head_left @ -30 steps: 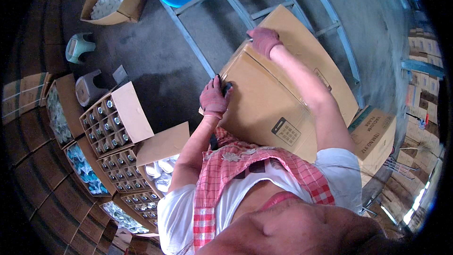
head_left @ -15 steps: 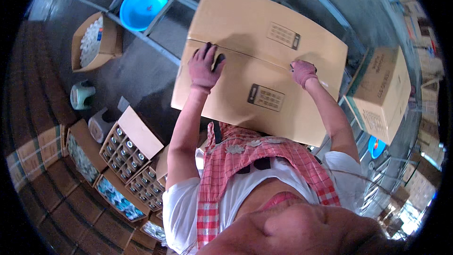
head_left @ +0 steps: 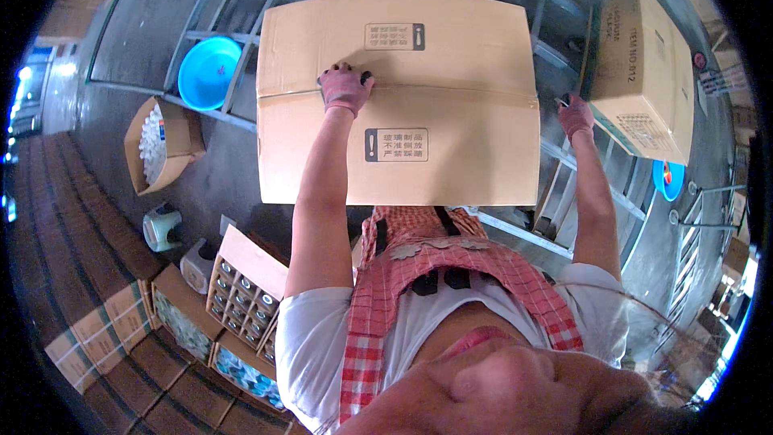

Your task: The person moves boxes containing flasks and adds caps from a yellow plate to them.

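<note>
A large closed cardboard box (head_left: pixel 475 48) lies in front of me, its two top flaps meeting along a middle seam. My left hand (head_left: pixel 346 90), in a pink glove with dark fingertips, rests on the top at that seam, fingers bent and thumb apart, gripping nothing. Past the box's right edge, my right hand (head_left: pixel 576 115), gloved alike, is closed in the air. A small pale and dark thing shows at its fingers, too small to name. Dark printed label panels (head_left: pixel 396 145) mark both flaps.
Another cardboard box (head_left: pixel 652 72) stands at the right on a metal frame (head_left: pixel 555 0). At the left are a blue basin (head_left: pixel 208 72), an open carton of white pieces (head_left: pixel 151 145) and a pale green stool (head_left: pixel 161 227). A divided carton of bottles (head_left: pixel 241 294) sits lower left.
My right hand has left the seam and swung right, off the box. My left hand stays on the top with its fingers more bent. The box now appears squarer in view.
</note>
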{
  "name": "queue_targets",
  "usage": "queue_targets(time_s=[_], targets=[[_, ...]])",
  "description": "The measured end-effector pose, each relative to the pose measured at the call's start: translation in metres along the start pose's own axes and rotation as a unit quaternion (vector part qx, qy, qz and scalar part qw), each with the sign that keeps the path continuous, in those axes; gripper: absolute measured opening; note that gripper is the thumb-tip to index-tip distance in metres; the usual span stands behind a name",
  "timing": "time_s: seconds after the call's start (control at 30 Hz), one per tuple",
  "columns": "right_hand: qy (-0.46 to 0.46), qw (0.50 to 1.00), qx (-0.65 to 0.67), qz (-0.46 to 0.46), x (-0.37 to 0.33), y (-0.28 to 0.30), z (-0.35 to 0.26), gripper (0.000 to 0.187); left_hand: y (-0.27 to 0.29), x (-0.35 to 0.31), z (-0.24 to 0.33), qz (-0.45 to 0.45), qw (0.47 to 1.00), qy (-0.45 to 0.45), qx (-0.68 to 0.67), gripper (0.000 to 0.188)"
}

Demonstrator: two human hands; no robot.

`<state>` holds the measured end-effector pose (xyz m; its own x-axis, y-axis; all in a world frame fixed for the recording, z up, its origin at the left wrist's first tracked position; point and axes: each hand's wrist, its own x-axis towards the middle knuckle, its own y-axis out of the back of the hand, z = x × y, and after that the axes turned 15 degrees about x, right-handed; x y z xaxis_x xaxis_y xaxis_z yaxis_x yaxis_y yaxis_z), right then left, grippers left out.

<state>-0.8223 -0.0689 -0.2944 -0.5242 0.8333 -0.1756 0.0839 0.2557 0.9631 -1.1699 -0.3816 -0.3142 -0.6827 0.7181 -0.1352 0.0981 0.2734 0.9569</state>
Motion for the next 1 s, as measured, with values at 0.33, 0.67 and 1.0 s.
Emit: queue_targets(time_s=[0.33,0.67,1.0], targets=[[-0.055,0.698,0.683,0.208,-0.071,0.047,0.012,0.020,0.128,-0.118,-0.059,0.082,0.969,-0.079,-0.218,0.042],[-0.085,0.695,0.640,-0.318,-0.222,0.093,-0.010,0.036,0.121,-0.286,-0.096,0.160,0.980,-0.119,-0.023,0.037],[-0.014,0.762,0.467,-0.449,-0.304,-0.031,0.014,0.021,-0.052,-0.458,-0.034,0.062,0.993,-0.082,0.056,0.044]])
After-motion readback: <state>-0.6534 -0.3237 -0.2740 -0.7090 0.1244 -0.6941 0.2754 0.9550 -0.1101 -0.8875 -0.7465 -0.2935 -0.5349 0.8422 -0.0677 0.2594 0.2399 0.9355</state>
